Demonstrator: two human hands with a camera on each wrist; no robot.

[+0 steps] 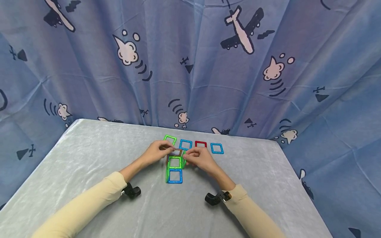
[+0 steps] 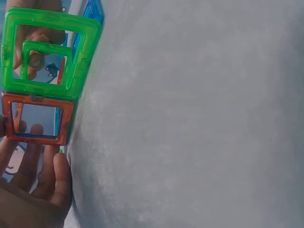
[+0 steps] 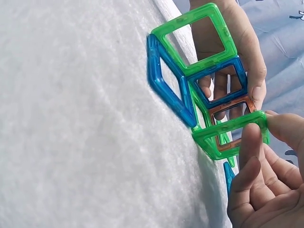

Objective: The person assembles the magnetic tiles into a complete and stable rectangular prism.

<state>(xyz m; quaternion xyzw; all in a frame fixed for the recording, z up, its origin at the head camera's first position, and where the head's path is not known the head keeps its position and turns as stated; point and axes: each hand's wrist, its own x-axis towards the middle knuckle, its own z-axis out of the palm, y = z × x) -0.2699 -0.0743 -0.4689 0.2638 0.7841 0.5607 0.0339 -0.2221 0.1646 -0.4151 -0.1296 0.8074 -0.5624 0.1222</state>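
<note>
A small structure of square magnetic tiles with see-through middles stands on the table. On its far left side, my left hand (image 1: 157, 152) pinches an orange magnetic tile (image 2: 68, 123), thumb at its edge and the other fingers beyond it. Opposite, my right hand (image 1: 202, 159) pinches an upright green magnetic tile (image 3: 228, 126) between thumb and fingers. A blue tile (image 1: 175, 181) lies flat at the near end, with another green tile (image 3: 219, 28) upright along its left edge. Farther along that wall stands a second blue tile (image 3: 241, 76).
Behind the structure, loose tiles lie in a row: a green one (image 1: 170, 136), a blue one (image 1: 186, 140), a red one (image 1: 200, 142) and another blue one (image 1: 217, 152). A patterned curtain (image 1: 190, 66) hangs beyond the back edge of the cloth-covered table (image 1: 119, 142).
</note>
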